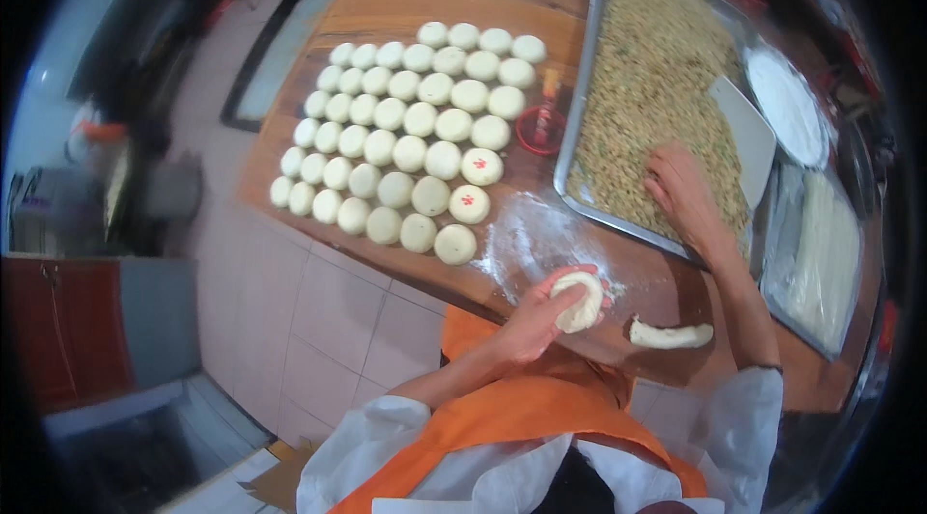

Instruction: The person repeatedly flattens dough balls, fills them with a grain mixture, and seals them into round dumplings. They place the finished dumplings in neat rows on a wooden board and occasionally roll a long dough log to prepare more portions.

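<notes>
My left hand (539, 318) holds a hollowed round of white dough (581, 302), its thumb pressed inside. Over at the right, my right hand (673, 181) touches a crumbly brown filling (652, 72) with bent fingers; whether it grips any is hidden. The filling lies in a large metal tray (568, 152), with a white scraper (746, 141) at its right side. A short dough roll (671, 335) rests near the table's front edge. Rows of round, flattened dough pieces (420, 119) cover the left part of the wooden table. Two of them bear red marks.
Dusted flour (536, 239) lies before the left hand. A small red dish (539, 130) with a stick-like tool stands beside the big tray. On the right are a bowl of white powder (788, 108) and a smaller tray (775, 282) holding long dough under clear plastic.
</notes>
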Action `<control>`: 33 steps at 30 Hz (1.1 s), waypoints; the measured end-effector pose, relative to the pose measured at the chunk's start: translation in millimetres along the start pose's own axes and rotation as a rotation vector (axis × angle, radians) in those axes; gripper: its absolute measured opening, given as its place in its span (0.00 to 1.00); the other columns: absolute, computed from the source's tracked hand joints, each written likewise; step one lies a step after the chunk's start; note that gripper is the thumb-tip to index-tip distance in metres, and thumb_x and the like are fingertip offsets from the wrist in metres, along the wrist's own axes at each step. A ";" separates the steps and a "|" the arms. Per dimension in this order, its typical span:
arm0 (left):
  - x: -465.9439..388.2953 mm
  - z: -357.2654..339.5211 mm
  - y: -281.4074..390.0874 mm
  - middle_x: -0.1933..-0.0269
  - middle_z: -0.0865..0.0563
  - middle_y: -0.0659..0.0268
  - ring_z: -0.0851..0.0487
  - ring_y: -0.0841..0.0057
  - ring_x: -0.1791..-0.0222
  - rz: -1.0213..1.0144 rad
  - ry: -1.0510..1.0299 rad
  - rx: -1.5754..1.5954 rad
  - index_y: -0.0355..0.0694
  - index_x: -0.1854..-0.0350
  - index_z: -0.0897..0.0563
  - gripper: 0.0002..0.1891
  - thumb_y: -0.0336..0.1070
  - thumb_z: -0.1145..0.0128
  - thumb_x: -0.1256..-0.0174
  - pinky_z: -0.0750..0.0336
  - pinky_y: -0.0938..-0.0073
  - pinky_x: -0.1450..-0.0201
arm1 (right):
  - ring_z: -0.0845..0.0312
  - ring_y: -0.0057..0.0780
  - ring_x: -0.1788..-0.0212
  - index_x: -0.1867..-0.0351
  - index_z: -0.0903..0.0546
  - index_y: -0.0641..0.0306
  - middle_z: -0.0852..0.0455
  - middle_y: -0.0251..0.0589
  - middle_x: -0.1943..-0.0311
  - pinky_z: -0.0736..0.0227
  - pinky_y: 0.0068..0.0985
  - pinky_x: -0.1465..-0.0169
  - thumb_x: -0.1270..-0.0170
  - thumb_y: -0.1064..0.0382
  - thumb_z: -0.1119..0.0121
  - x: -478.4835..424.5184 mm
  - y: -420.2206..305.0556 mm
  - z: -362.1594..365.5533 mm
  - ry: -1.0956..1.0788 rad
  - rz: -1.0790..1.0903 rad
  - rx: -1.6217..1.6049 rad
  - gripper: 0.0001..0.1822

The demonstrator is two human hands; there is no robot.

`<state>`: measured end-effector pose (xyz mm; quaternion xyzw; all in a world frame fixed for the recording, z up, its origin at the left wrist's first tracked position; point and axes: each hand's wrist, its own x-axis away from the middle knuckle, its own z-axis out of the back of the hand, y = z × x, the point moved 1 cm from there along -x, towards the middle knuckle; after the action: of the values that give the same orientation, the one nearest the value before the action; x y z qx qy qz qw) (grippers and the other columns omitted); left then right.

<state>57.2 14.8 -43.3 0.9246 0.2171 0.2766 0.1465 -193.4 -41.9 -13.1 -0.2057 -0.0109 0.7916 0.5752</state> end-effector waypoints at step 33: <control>4.3 -16.9 -12.5 0.52 0.22 0.54 0.21 0.66 0.52 0.047 0.039 -0.058 0.34 0.46 0.32 0.15 0.32 0.55 0.33 0.25 0.68 0.48 | 0.26 0.44 0.61 0.55 0.28 0.62 0.24 0.48 0.62 0.29 0.35 0.62 0.39 0.61 0.48 16.8 -7.7 6.4 0.063 -0.254 0.194 0.13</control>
<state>46.7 30.2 -32.6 0.9193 0.1899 0.3040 0.1626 -192.8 -22.5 -10.5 -0.1707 0.0575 0.7031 0.6879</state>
